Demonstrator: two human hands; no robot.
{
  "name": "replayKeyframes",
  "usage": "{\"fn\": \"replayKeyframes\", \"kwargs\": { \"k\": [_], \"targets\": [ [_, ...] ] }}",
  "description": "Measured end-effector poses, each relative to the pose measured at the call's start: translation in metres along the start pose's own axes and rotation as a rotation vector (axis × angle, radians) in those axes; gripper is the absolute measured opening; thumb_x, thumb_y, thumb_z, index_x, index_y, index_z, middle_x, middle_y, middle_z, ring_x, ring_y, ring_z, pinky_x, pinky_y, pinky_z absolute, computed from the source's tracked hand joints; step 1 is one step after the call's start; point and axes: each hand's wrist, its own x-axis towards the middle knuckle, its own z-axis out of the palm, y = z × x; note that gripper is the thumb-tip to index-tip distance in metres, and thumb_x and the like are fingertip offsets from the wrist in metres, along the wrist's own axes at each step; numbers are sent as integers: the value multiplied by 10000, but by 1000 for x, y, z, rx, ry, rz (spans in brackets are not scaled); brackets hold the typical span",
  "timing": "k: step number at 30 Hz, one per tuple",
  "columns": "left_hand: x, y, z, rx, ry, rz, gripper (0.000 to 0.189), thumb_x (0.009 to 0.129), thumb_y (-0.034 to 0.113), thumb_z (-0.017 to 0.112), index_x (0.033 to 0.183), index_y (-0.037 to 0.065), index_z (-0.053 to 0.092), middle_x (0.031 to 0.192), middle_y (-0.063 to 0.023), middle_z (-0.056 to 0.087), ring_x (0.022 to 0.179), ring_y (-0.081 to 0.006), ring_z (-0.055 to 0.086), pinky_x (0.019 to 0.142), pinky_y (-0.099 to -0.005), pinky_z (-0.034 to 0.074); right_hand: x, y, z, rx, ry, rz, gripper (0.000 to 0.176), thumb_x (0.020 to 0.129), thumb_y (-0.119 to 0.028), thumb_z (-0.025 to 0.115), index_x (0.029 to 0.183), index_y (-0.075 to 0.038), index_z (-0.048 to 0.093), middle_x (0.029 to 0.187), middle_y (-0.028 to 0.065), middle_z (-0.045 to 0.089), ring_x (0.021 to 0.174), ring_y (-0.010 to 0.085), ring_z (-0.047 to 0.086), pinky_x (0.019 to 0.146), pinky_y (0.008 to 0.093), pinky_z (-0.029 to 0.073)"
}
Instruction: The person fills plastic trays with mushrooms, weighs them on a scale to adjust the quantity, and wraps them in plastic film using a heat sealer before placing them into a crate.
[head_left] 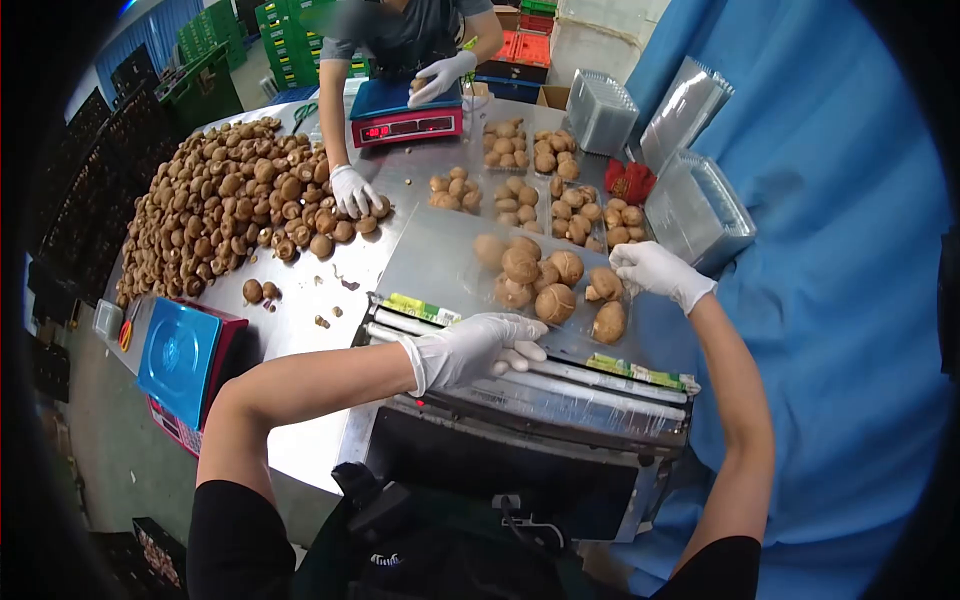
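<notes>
My left hand (475, 350), in a white glove, is over the rollers of the film-wrapping machine (560, 385), fingers stretched to the right. Just beyond its fingertips lie large brown mushrooms (555, 303), their clear tray hardly visible under the shine. My right hand (660, 273), also gloved, has its fingers bent in at the right edge of the clear tray (628, 300) with mushrooms in it. Whether it also pinches film there is too fine to make out. Printed green-and-yellow labels (640, 372) lie along the machine's rollers.
A big heap of mushrooms (220, 190) covers the table's left side. Filled trays (517, 205) stand behind, near stacked empty trays (700, 205) and a red cloth (630, 182). A co-worker's gloved hand (355, 192) touches the heap, beside a scale (408, 125). Another scale (180, 355) stands left.
</notes>
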Motion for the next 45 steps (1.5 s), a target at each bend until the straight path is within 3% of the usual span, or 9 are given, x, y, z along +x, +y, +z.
{"fn": "replayKeyframes", "kwargs": {
  "k": [7,9,13,17,22,34,38,42,45],
  "targets": [
    [-47,4,-3,427,-237,113,299,913,245,517,1150,66,559,886,-40,646,657,-55,579,508,-160,415,-19,-30,18,-369,87,-80,180,832,-136,552,995,-67,583,867,114,616,834,246,594,737,334,459],
    [-66,8,-17,499,-56,279,247,905,223,538,1102,83,590,870,-25,642,674,-48,580,570,-168,444,-30,-32,28,-376,464,-345,231,826,-144,576,1048,-81,579,956,115,601,920,266,572,796,347,448],
    [-69,11,-61,956,522,698,152,864,155,579,975,58,617,822,-40,630,760,-130,606,653,-273,481,-48,-53,41,-300,484,-399,291,786,-137,634,1064,-71,576,1006,109,583,972,273,544,846,358,433],
    [-54,4,-67,1416,625,835,152,800,201,626,897,84,618,807,-96,582,738,-239,595,677,-328,484,-48,-68,58,-457,551,-530,366,750,-183,658,1084,-62,570,1042,124,572,1002,291,522,884,368,414],
    [-32,-1,-67,1544,643,849,222,760,258,655,916,105,612,841,-89,577,747,-253,589,677,-356,479,-37,-115,87,-570,466,-589,535,707,-262,685,1178,-67,521,1093,133,554,1040,301,496,927,382,392],
    [-15,0,-72,1653,402,1172,233,758,177,619,973,105,569,794,-79,530,740,-271,573,645,-375,473,-15,-124,110,-523,479,-480,416,693,-205,717,1063,-82,569,987,109,589,977,289,536,856,368,428],
    [-18,4,-70,1672,367,1226,250,761,171,612,1001,113,571,766,-74,523,725,-256,580,625,-379,476,-15,-119,108,-436,491,-435,400,698,-203,720,1041,-70,563,1004,131,582,947,298,557,848,365,433],
    [-17,10,-67,1797,368,1184,240,765,187,609,988,112,567,757,-77,522,713,-246,585,599,-375,480,-30,-117,94,304,610,-321,357,770,-182,689,1072,-60,543,991,41,590,961,182,551,863,321,424],
    [-12,21,-58,2033,352,1131,272,728,209,615,977,122,550,766,-83,527,685,-251,592,567,-361,487,-32,-99,78,577,562,-311,360,831,-191,653,1111,-20,505,1037,74,571,932,135,550,837,264,443]
  ]
}}
